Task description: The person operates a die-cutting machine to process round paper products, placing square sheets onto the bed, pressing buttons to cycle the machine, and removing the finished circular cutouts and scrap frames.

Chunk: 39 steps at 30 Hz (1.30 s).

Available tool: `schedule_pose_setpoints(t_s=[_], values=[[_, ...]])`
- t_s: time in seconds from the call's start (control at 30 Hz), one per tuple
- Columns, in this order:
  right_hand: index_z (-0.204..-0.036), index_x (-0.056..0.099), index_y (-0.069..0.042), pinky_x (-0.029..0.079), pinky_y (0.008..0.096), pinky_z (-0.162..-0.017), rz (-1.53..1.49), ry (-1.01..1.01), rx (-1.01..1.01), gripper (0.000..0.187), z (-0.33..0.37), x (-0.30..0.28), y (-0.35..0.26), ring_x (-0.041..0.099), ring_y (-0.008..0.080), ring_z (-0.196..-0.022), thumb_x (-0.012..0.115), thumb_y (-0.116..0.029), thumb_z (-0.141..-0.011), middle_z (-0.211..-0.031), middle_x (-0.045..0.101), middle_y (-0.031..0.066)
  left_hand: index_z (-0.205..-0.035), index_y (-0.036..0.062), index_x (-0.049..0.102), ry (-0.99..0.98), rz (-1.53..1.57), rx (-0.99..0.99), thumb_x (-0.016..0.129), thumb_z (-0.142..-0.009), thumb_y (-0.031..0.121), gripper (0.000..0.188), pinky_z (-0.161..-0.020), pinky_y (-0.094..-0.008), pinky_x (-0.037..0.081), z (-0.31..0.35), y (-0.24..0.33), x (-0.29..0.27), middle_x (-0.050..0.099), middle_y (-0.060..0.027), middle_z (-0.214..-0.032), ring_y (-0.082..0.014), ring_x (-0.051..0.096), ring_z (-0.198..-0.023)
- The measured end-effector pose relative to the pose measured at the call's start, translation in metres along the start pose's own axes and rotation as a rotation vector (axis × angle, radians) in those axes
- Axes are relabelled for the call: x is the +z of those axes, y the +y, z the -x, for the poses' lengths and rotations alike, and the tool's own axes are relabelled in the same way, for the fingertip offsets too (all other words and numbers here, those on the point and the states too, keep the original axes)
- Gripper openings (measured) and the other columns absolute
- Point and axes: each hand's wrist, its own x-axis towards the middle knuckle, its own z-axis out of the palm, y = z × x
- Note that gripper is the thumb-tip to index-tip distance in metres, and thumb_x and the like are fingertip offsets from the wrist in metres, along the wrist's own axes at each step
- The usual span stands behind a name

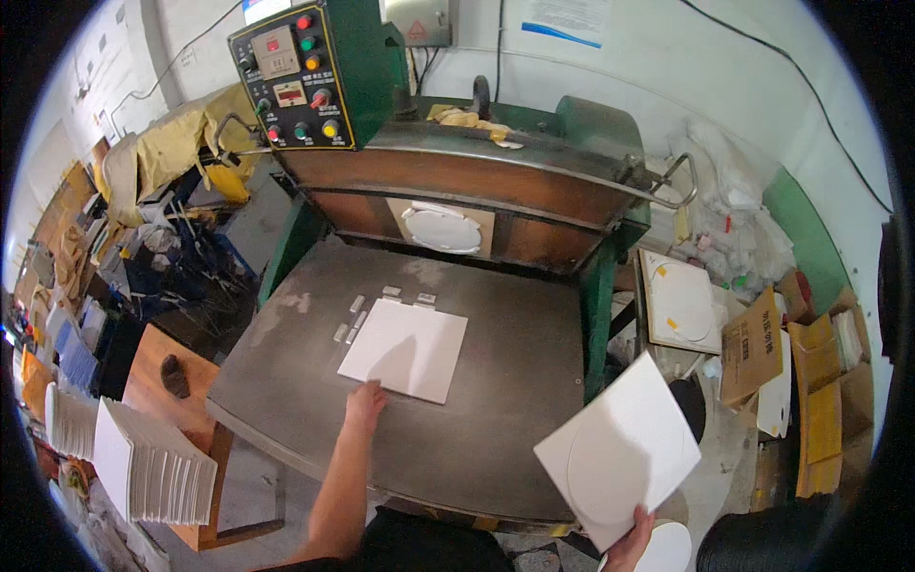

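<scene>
My left hand (365, 405) is at the near edge of a white square board (419, 334) lying flat on the grey machine bed (286, 381). Its fingers are closed together at the board's edge, the fingertips partly hidden. Small pale blocks (340, 333) line the board's left and far sides. Off the bed's right front corner, my right hand (629, 545) grips a second white board (624, 443) by its near edge, thumb on top. That board is tilted and bears a large round outline. Beneath it, a white round piece (667, 548) shows partly.
The press's raised brown platen (334, 172) carries a white oval die (443, 229). A control box (295, 81) hangs upper left. Many white boards (167, 467) stand on a wooden table (157, 367) at left. At right are a board with a round outline (681, 300) and cardboard boxes (751, 348).
</scene>
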Motion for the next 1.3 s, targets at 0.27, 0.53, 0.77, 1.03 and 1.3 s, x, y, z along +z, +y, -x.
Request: schedule_pose_setpoints(t_s=[0.27, 0.53, 0.77, 1.03, 1.3], values=[[-0.14, 0.04, 0.007, 0.039, 0.0433, -0.102, 0.292, 0.287, 0.002, 0.063, 0.124, 0.051, -0.019, 0.052, 0.0329, -0.117, 0.063, -0.015, -0.086, -0.139, 0.048, 0.0193, -0.149, 0.0074, 0.032, -0.027, -1.713, 0.717, 0.064, -0.083, 0.043, 0.081, -0.117, -0.0554, 0.012, -0.001, 0.017, 0.152, 0.024, -0.0169, -0.157, -0.036, 0.015, -0.147], [-0.122, 0.055, 0.007, 0.049, 0.0346, -0.09, 0.331, 0.415, -0.064, 0.042, 0.209, -0.006, 0.019, 0.063, 0.0244, -0.103, 0.06, -0.013, -0.085, -0.111, 0.065, 0.0163, -0.14, 0.0069, 0.046, -0.225, -1.691, 0.775, 0.06, -0.085, 0.032, 0.062, -0.114, -0.0582, 0.02, 0.002, 0.008, 0.181, 0.041, -0.0222, -0.146, -0.0399, 0.03, -0.14], [-0.12, 0.056, 0.003, 0.055, 0.0356, -0.083, -0.221, 0.484, -0.029, 0.037, 0.262, -0.062, 0.044, 0.067, 0.0238, -0.091, 0.061, -0.013, -0.087, -0.107, 0.067, 0.0146, -0.111, -0.0028, 0.063, -1.397, -0.649, 0.048, 0.046, -0.101, 0.029, 0.038, -0.071, -0.0352, 0.056, 0.223, 0.055, 0.183, 0.069, -0.0172, -0.102, -0.023, 0.069, -0.083], [-0.118, 0.059, 0.003, 0.054, 0.0314, -0.078, -0.237, 0.63, -0.102, 0.028, 0.33, -0.125, 0.077, 0.066, 0.0178, -0.088, 0.056, -0.007, -0.092, -0.104, 0.068, 0.0098, -0.144, -0.0007, 0.026, -1.767, -0.896, -0.358, 0.049, -0.098, 0.015, 0.053, -0.069, -0.0384, 0.06, 0.399, -0.045, 0.163, 0.063, -0.0244, -0.112, -0.0274, 0.069, -0.087], [-0.115, 0.061, 0.002, 0.051, 0.0267, -0.072, -0.103, 0.866, -0.09, 0.025, 0.397, -0.23, 0.098, 0.064, 0.0135, -0.082, 0.056, -0.011, -0.095, -0.095, 0.068, 0.0058, -0.13, -0.0008, 0.049, -1.907, -1.163, -0.55, 0.054, -0.098, 0.021, 0.039, -0.066, -0.0337, 0.06, 0.461, -0.216, 0.181, 0.066, -0.0176, -0.108, -0.0218, 0.068, -0.083]])
